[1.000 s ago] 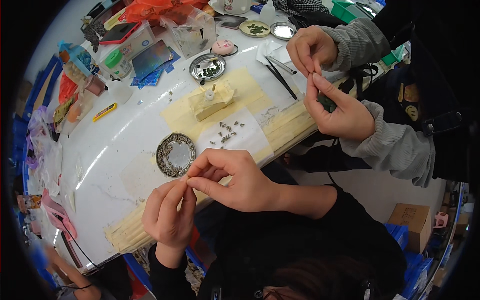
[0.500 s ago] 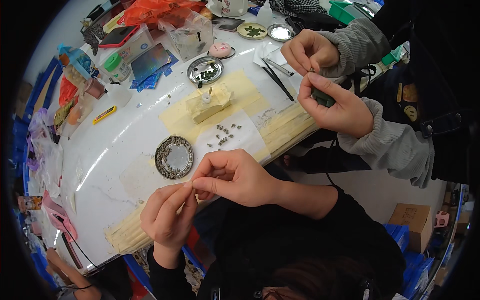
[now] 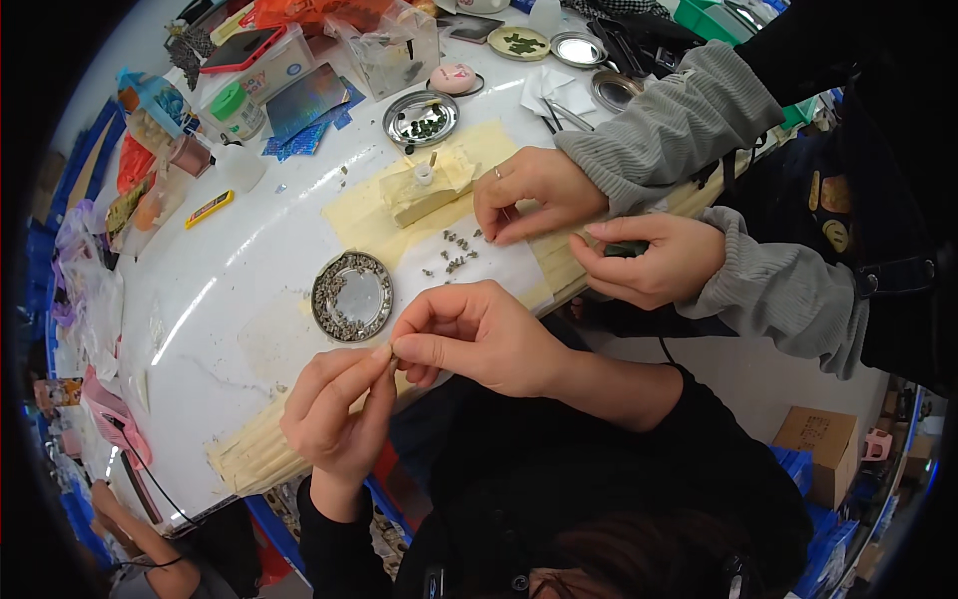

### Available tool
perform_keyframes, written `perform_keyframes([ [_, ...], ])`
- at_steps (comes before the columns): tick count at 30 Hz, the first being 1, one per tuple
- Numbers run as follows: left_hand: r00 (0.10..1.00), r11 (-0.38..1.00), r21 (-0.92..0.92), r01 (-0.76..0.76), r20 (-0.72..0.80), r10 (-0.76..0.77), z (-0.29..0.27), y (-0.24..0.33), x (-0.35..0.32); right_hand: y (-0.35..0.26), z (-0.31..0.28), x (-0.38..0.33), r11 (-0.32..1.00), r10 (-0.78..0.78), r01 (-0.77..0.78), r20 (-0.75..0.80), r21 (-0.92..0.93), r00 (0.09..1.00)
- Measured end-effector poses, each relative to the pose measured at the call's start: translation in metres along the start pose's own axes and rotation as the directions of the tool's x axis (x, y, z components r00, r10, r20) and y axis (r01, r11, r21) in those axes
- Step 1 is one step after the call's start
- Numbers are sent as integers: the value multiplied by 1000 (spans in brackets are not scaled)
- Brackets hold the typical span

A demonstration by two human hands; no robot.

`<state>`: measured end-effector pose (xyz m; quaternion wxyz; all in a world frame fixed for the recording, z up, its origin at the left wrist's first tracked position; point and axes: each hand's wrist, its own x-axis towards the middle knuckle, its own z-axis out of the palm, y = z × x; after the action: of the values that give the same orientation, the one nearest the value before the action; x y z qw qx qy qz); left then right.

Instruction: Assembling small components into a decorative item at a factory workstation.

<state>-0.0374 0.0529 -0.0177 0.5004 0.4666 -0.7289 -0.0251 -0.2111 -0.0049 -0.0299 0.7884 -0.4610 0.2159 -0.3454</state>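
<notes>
- A narrow yellow item (image 3: 210, 210) is seen lying on the counter (image 3: 215, 309), well in from the near edge.
- The left hand (image 3: 339, 411) is held over the taped near edge; its thumb and fingertips are pressed together.
- A round metal dish (image 3: 318, 318), partly filled with small greyish pieces (image 3: 334, 317), is set just inside the near edge.
- A tiny piece (image 3: 395, 362) is pinched where the fingertips of both hands meet, over the near edge; its kind cannot be told.
- A yellowish block (image 3: 424, 205) is placed farther in, on yellow sheeting.
- Loose small pieces (image 3: 457, 262) are scattered on white paper (image 3: 514, 278) by the near edge.
- The right hand (image 3: 489, 339) is met with the left, its grip closed at thumb and forefinger.
- A co-worker's hand (image 3: 539, 195) is lowered beside the loose pieces; in the co-worker's other hand (image 3: 667, 262) a dark green object (image 3: 626, 249) is held.
</notes>
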Motion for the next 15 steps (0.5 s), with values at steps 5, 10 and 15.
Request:
perform_keyframes([
  [5,997,962,266,-61,-27,71,7,12,5,-11,10,-4,645,-477,373,30,-667,878],
  [10,997,979,200,-39,-61,52,9,7,3,-10,9,-1,724,-445,354,-9,-592,895],
  [15,999,998,-58,-19,-31,17,0,1,3,-12,0,0,988,101,-111,105,105,989],
])
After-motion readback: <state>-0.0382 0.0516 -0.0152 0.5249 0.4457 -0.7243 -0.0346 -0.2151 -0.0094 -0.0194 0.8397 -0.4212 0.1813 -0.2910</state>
